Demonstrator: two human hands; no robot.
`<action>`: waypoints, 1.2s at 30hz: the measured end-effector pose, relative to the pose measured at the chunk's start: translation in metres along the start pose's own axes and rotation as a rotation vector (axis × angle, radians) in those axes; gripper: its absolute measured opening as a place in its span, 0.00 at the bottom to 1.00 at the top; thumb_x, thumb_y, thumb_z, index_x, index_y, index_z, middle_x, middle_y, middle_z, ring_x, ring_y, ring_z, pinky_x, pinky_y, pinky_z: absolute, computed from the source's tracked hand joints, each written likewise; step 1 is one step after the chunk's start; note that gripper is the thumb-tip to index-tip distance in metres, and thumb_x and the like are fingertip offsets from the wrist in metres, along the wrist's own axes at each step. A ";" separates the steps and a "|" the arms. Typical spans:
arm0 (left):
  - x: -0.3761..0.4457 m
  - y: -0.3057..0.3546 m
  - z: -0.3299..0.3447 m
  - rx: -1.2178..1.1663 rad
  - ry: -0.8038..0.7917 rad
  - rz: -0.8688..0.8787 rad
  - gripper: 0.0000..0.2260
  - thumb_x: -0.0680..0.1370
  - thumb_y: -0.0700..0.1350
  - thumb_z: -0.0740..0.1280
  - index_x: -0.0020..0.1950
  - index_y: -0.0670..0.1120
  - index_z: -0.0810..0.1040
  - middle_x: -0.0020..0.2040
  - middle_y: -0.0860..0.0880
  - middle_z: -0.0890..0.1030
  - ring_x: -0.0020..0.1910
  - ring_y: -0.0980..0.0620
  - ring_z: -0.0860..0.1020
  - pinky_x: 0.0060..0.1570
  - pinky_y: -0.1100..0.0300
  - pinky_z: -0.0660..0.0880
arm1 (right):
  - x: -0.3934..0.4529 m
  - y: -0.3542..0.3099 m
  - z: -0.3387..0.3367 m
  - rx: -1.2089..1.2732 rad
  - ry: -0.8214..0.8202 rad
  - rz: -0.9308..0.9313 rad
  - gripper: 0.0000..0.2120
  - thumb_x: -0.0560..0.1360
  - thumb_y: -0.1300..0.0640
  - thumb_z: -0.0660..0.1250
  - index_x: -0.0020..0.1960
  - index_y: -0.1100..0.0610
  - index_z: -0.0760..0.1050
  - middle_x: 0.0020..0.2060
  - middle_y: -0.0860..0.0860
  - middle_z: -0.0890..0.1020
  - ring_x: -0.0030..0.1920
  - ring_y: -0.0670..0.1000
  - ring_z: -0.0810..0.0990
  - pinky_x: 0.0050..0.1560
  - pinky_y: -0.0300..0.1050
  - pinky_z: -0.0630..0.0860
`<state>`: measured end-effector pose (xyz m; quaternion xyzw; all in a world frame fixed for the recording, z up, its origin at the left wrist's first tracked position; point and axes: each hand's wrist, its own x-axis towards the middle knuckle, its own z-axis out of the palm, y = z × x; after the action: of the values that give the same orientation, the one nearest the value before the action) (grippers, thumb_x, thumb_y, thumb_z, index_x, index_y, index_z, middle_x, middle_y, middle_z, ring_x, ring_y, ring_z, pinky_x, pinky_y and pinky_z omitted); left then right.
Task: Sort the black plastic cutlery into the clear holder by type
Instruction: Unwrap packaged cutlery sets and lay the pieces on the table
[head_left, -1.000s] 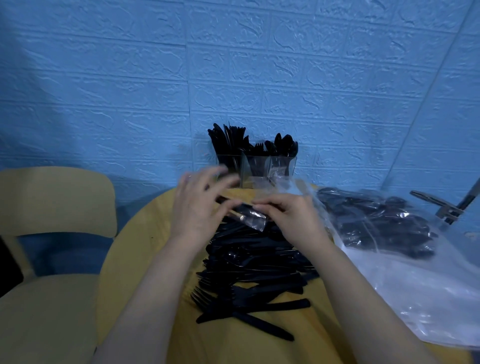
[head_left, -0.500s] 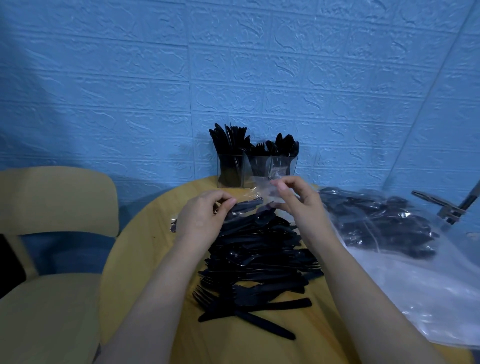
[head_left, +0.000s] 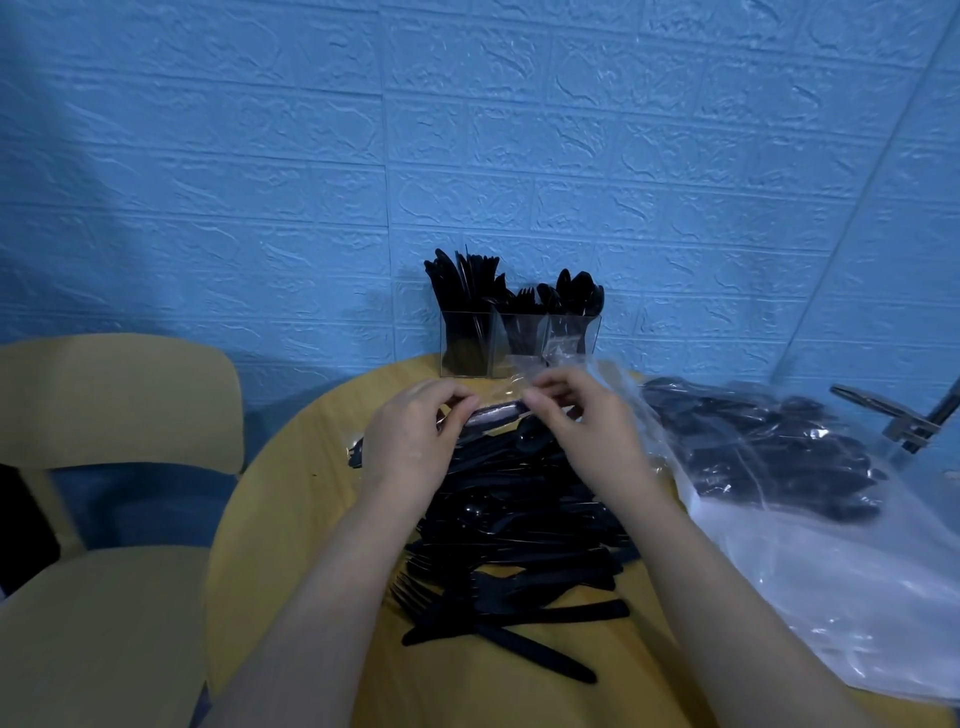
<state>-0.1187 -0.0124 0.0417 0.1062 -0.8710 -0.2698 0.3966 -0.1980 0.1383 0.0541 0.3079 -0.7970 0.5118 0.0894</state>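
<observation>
Now: we hold one wrapped piece of black cutlery (head_left: 496, 414) between both hands, above the far end of the pile.
Left hand: our left hand (head_left: 410, 441) pinches the piece's left end, fingers curled round it.
Right hand: our right hand (head_left: 582, 431) pinches the right end, where clear film bunches up; whether thumb and finger have hold of the wrapper alone or the handle inside it, we cannot quite tell.
Long axis: the piece lies crosswise, running from one hand to the other, close to level.
Holder: the clear holder (head_left: 519, 343) stands straight beyond the grip, against the wall, near but not touching our fingers; knives fill its left compartment, forks the middle, spoons the right.
Nearer hand: both sit about equally far from it, so we judge that the hand left holding the bared piece should carry it forward.
Pile: the unsorted cutlery pile (head_left: 519, 519) lies beneath the grip and toward us on the yellow table (head_left: 291, 519).
Bag: a clear plastic bag (head_left: 805, 493) of more black pieces lies to the right of the grip.
</observation>
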 end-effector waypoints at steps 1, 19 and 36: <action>0.000 0.000 0.000 0.002 0.004 0.018 0.05 0.77 0.48 0.68 0.46 0.49 0.82 0.42 0.59 0.78 0.37 0.57 0.73 0.35 0.69 0.65 | 0.001 0.001 0.000 0.022 -0.037 0.022 0.04 0.74 0.53 0.70 0.48 0.50 0.77 0.41 0.45 0.80 0.43 0.40 0.76 0.40 0.29 0.69; 0.011 -0.028 -0.024 -0.675 -0.124 -0.559 0.08 0.78 0.44 0.65 0.57 0.47 0.77 0.54 0.47 0.81 0.52 0.52 0.79 0.50 0.60 0.77 | 0.004 0.014 -0.017 0.479 0.038 0.288 0.05 0.75 0.66 0.67 0.46 0.59 0.79 0.36 0.53 0.82 0.33 0.41 0.81 0.40 0.33 0.78; 0.011 -0.028 -0.029 -0.886 -0.075 -0.600 0.05 0.73 0.32 0.69 0.43 0.41 0.79 0.37 0.46 0.80 0.33 0.57 0.81 0.41 0.64 0.81 | 0.004 0.017 -0.025 0.603 -0.074 0.356 0.04 0.76 0.58 0.66 0.48 0.59 0.78 0.36 0.48 0.78 0.39 0.47 0.79 0.40 0.36 0.75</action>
<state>-0.1052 -0.0507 0.0485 0.1629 -0.6186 -0.7168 0.2774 -0.2154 0.1632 0.0545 0.1949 -0.6539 0.7203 -0.1251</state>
